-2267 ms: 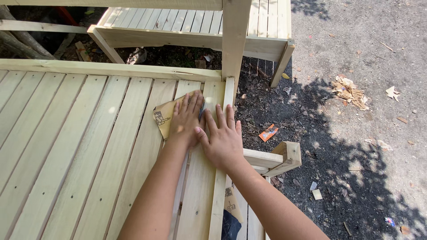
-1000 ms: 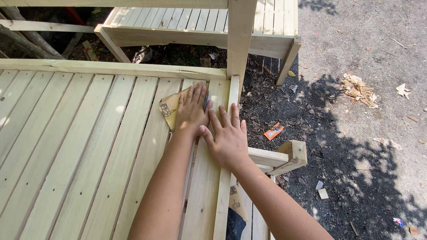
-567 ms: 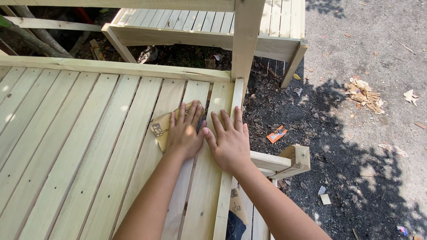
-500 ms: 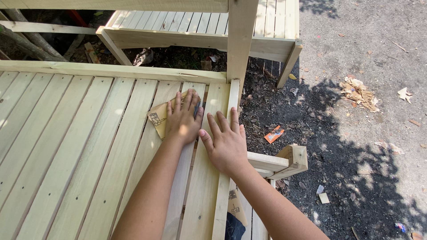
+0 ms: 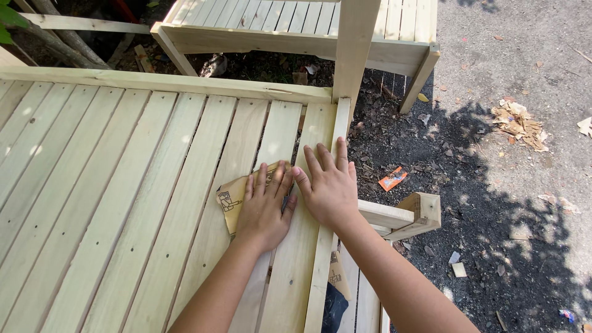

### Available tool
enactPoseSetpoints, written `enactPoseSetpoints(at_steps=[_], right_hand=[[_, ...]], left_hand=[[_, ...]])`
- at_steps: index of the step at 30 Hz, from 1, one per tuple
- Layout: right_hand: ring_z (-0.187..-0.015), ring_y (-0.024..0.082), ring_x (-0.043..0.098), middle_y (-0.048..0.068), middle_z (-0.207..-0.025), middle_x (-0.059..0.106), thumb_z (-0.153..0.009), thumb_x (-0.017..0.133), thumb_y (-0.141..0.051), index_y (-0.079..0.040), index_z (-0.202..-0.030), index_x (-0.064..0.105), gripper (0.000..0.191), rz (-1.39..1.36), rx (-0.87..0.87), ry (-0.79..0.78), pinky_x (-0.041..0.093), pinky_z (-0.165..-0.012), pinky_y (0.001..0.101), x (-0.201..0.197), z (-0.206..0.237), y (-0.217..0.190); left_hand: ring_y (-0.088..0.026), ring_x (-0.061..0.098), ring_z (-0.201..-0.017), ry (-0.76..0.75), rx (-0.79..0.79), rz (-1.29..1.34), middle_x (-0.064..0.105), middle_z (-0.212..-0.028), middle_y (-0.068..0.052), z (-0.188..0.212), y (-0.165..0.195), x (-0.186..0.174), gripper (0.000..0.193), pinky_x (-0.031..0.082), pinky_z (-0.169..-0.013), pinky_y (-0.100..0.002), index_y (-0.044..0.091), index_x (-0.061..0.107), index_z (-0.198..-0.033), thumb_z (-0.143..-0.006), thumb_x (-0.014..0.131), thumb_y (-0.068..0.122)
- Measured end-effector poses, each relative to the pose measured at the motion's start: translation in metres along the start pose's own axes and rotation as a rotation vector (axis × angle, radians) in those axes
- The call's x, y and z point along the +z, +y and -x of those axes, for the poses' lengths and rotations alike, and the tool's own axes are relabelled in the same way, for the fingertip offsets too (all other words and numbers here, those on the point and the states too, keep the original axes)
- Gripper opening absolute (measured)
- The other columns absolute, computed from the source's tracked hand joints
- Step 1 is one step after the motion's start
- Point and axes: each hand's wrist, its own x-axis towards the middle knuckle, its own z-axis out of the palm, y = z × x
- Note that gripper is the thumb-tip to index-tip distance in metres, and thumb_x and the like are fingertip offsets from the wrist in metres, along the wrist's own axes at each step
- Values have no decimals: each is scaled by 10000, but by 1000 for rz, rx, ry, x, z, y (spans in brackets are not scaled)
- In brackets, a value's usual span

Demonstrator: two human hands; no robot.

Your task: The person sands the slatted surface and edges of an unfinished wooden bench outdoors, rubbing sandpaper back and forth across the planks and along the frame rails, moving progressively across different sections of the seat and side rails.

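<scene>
My left hand (image 5: 265, 206) lies flat, fingers spread, pressing a brown sheet of sandpaper (image 5: 231, 196) onto a pale wooden slat of a slatted panel (image 5: 123, 185). Only the sheet's left part shows; the rest is under the hand. My right hand (image 5: 330, 185) rests flat beside it on the outermost slat and the panel's right edge rail, fingers apart, holding nothing.
An upright wooden post (image 5: 354, 46) rises at the panel's far right corner. A second slatted frame (image 5: 296, 24) stands behind. A wooden bracket (image 5: 413, 213) sticks out to the right. Dark soil, an orange scrap (image 5: 392, 179), dry leaves (image 5: 518, 120) and gravel lie on the right.
Both hands have slid toward me along the slats with the sandpaper, after moving away and back over the last two seconds. The camera view shifted slightly.
</scene>
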Motion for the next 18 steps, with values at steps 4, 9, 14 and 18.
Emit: enactPoseSetpoints(at_steps=[4, 9, 14, 18], right_hand=[[-1531, 450, 105, 150, -1576, 397, -1019, 289, -613, -173, -1545, 424, 699, 12, -9, 22, 221, -1149, 637, 3, 3, 2], [-1535, 440, 120, 145, -1563, 421, -1024, 301, -605, -163, -1539, 436, 692, 15, -8, 34, 224, -1154, 633, 2, 3, 2], [-1524, 442, 105, 138, -1563, 416, -1005, 317, -606, -175, -1530, 440, 690, -4, 18, 6, 207, -1148, 630, -2, 0, 0], [-1536, 441, 102, 134, -1562, 424, -1020, 297, -603, -163, -1539, 431, 693, -15, 1, 17, 211, -1157, 611, -2, 0, -1]], left_hand=[[-329, 49, -1567, 6, -83, -22, 113, -1716, -7, -85, -13, -3, 651, 57, -1246, -496, 223, 182, -1624, -1041, 261, 500], [-337, 47, -1566, 34, -176, 13, 110, -1708, -18, -143, -11, -5, 654, 59, -1256, -481, 204, 177, -1625, -1045, 251, 500], [-333, 61, -1569, 44, -80, 57, 132, -1712, -43, -53, 10, 1, 649, 64, -1255, -486, 175, 206, -1622, -1056, 237, 492], [-317, 41, -1553, -36, -35, 98, 137, -1691, 0, -4, 14, 4, 653, 33, -1226, -544, 220, 196, -1626, -1040, 215, 507]])
